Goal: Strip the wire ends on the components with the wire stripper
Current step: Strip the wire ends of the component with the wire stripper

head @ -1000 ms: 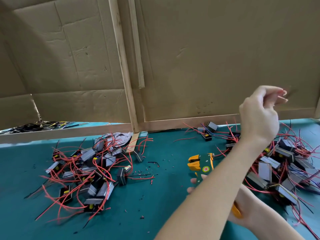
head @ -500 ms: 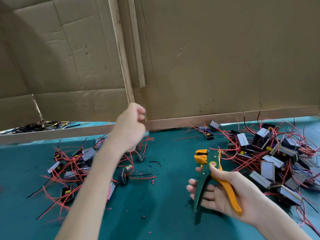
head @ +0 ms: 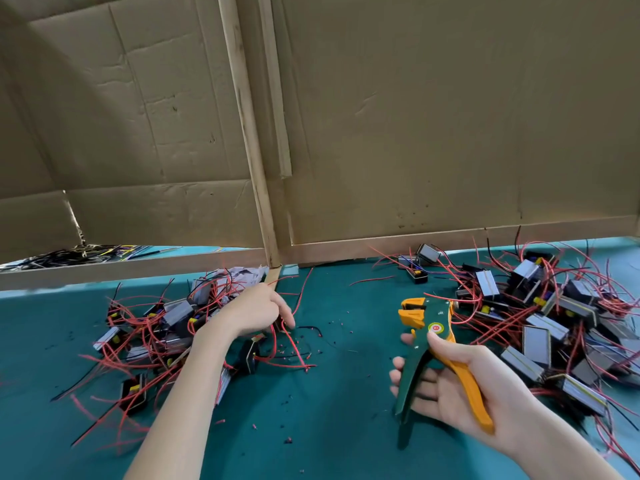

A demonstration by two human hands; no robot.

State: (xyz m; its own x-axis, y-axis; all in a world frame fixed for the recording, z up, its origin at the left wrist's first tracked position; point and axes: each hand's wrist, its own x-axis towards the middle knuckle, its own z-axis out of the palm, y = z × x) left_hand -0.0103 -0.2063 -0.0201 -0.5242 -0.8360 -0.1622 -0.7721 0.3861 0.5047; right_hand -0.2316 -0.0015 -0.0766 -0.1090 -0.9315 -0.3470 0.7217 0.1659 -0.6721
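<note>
On a teal-covered bench (head: 346,393) backed by cardboard panels (head: 433,133), a person works through wired components with a wire stripper (head: 427,336); two heaps of small blocks trailing red wires flank the working space, a left heap (head: 162,327) and a right heap (head: 554,323), and specks of shed insulation (head: 288,440) between them suggest the job is well under way, though which heap is finished, and how many ends remain, cannot be read at this size; no wire sits in the tool's orange head. The left hand (head: 254,311) hangs over the inner edge of the left heap, fingers (head: 285,315) drooping loosely together with their tips among the red wires; whether they pinch one cannot be told. The right hand (head: 460,386), near the right heap, grips the stripper upright, thumb on its pivot, fingers curled round the green handle, the orange handle across the palm, the handles spread apart.
</note>
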